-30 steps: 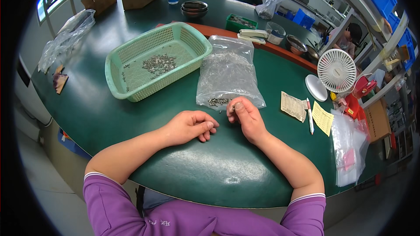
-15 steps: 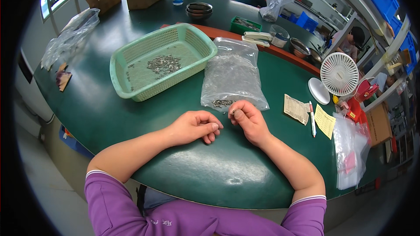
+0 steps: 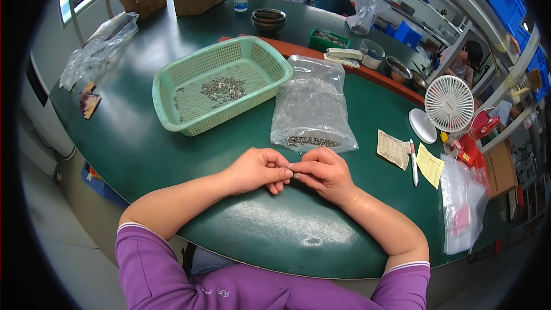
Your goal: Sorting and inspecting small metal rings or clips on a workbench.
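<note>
Right hand (image 3: pixel 328 175) has swung in to meet the left hand (image 3: pixel 255 171)

Half a second ago they were a bit apart, and now the fingertips touch just in front of the clear bag. Thumbs and forefingers come together in a tight little pinch, other fingers loosely curled. Can't tell if there's a part in there, the fingertips hide whatever it'd be.

What could go wrong, imo: anything that small could slip out of a fingertip grip and skitter off, since the dark green worktop (image 3: pixel 275 235) looks slick and its curved edge is close to the forearms. Also, the clear bag (image 3: pixel 313 103) is right beyond the knuckles, so a careless bump could nudge it. Can't see whether it's sealed; if it isn't, a tug might spill the contents.

Materials: the bag is thin, crinkly, see-through plastic, lying flat with a row of shiny metal parts (image 3: pixel 313 141) bunched along its near end. They look short and stubby, but too small to name properly. Up and left is a pale green plastic basket (image 3: pixel 241 106), rectangular with rounded corners and perforated walls, with a loose heap of small grey metal pieces (image 3: pixel 222 88) on its mesh bottom. Off right: a creased brownish paper (image 3: pixel 393 149), a slim white pen (image 3: pixel 414 162) and a yellow slip (image 3: pixel 430 165).
</note>
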Available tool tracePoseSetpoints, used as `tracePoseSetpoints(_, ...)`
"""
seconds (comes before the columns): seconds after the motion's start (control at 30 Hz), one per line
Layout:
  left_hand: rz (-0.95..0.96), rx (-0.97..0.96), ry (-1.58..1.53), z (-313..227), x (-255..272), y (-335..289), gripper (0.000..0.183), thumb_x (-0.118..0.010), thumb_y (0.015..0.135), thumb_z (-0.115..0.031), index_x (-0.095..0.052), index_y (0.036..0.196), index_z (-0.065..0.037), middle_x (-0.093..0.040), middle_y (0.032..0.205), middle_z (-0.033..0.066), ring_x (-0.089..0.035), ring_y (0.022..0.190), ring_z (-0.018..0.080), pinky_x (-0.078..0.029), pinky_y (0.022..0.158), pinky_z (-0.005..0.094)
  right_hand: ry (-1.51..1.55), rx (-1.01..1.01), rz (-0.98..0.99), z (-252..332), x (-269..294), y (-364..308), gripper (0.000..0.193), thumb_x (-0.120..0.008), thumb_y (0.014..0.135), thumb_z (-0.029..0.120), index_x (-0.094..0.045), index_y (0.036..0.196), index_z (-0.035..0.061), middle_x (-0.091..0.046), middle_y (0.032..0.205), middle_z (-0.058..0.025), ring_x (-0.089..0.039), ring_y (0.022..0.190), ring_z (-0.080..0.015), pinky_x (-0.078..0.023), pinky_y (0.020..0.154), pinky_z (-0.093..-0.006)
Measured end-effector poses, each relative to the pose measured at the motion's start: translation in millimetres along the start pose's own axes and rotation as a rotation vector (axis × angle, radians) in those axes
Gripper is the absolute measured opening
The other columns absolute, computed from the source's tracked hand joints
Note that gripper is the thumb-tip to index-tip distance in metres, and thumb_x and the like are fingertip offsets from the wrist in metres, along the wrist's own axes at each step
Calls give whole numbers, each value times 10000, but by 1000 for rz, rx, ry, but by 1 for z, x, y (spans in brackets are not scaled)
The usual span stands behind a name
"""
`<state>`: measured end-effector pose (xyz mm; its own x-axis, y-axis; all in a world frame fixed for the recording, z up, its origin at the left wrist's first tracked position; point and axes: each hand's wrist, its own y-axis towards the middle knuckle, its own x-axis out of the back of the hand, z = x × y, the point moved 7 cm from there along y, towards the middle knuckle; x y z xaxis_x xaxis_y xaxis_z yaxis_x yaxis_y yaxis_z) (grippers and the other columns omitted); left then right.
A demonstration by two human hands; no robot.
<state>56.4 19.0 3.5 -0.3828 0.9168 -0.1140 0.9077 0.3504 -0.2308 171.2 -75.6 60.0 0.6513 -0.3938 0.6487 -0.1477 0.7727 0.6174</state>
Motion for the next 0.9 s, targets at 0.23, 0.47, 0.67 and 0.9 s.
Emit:
tracePoseSetpoints(0.23,-810,-883,869,-116,64,-62,113,-608,930,-64,-670,1008,-11,-660,895,104,-639,728,206,-508,653,300,-29,-84,-80,-10,4,1,219,-686,839,89,-689,1057,92,-646,949,-83,-628,906,-287,-511,791,-380)
tracePoseSetpoints(0.47,-1504,-1001,1427,-132,103,-97,230,-624,894,-50,-657,1119,-18,-678,1035,142,-648,927,322,-511,839,414,-281,-229,-77,-25,-1,0,291,-606,825,-6,-656,1101,72,-607,1077,-112,-568,1035,-320,-460,902,-408)
tracePoseSetpoints(0.67,-525,-952,1099,-88,23,-45,296,-643,821,30,-648,1111,-29,-670,1025,141,-655,922,307,-526,823,388,-347,-235,-8,-30,-4,-3,317,-622,820,24,-653,1128,90,-581,1064,-93,-544,1044,-298,-430,922,-426)
tracePoseSetpoints(0.9,-263,-595,1151,-33,-1,-9,697,-611,859,-38,-317,1490,-75,-554,1343,156,-567,1169,346,-479,969,408,-349,-237,21,-31,-9,-1,285,-651,835,85,-667,1119,106,-571,1024,-80,-540,1013,-287,-423,899,-415)
